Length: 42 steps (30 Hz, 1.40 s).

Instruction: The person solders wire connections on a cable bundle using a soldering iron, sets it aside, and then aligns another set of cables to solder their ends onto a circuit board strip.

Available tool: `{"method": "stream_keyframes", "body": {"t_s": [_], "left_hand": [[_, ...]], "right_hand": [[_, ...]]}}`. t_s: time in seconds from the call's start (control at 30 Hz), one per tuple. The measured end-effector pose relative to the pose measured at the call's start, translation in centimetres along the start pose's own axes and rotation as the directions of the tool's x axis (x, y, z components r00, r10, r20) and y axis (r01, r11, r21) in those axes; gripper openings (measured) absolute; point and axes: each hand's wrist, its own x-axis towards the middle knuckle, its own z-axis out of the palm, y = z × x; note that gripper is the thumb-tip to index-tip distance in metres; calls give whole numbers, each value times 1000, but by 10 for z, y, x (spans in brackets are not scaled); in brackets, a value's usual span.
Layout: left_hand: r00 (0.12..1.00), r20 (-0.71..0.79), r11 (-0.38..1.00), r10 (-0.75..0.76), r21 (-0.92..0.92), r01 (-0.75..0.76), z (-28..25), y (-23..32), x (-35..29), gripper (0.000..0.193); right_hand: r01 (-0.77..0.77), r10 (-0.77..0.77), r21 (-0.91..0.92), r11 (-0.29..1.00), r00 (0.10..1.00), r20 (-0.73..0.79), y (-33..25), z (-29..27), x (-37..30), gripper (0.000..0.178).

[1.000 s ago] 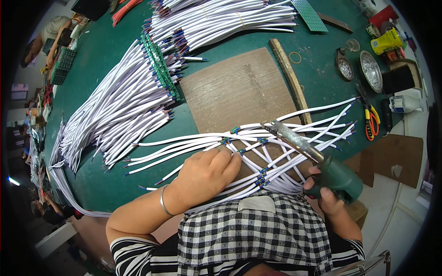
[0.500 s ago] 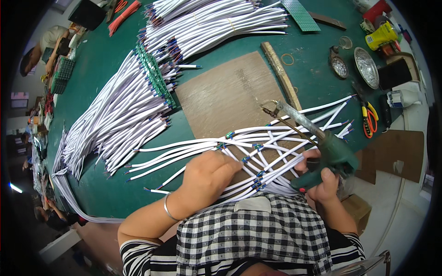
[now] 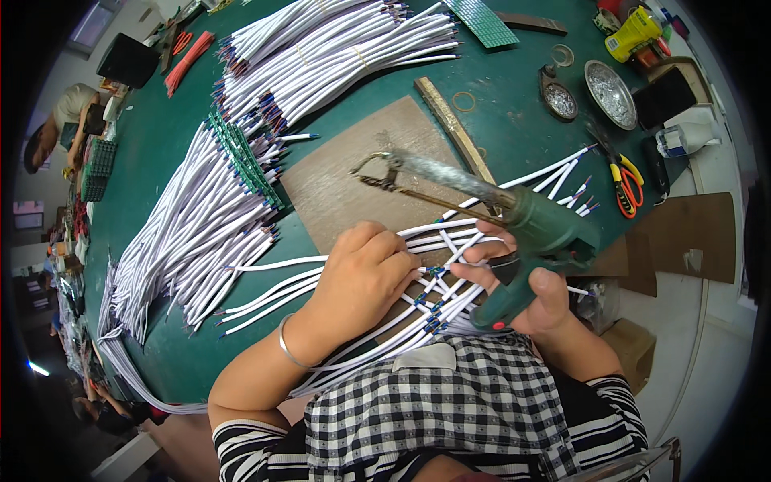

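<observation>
I've got R hand (image 3: 534,296) wrapped round the green soldering gun (image 3: 550,221), right of ctr, tip over the brown board (image 3: 341,185), mid-frame. L hand (image 3: 357,273) is curled at the white cables (image 3: 459,307), lower ctr; can't quite tell if it's pinching one.

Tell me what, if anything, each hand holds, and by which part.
The right hand holds a green, pistol-shaped soldering tool with a metal barrel by its handle. The left hand lies over slim white cables; whether it grips one cannot be told.
</observation>
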Motion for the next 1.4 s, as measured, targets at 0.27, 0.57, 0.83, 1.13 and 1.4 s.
{"method": "stream_keyframes", "body": {"t_s": [0.27,0.57,0.83,1.13,1.4], "left_hand": [[754,430,606,-497,-449,656,-19,0,-10,15],[910,-77,844,-407,-412,342,11,6,-26,13],[985,-122,990,-125,53,132,10,12,-30,25],[997,34,970,-65,236,55,4,14,-32,30],[1000,-15,982,-10,187,13,4,7,-38,31]], "right_hand": [[-42,43,9,999,998,-45,15,13,12,78],[-94,95,-35,995,995,31,25,9,6,76],[-88,87,-60,994,996,-8,31,8,3,59],[-161,172,-648,744,984,-47,-16,-1,-34,41],[87,-12,-972,-219,996,92,-32,-1,-78,12]]}}
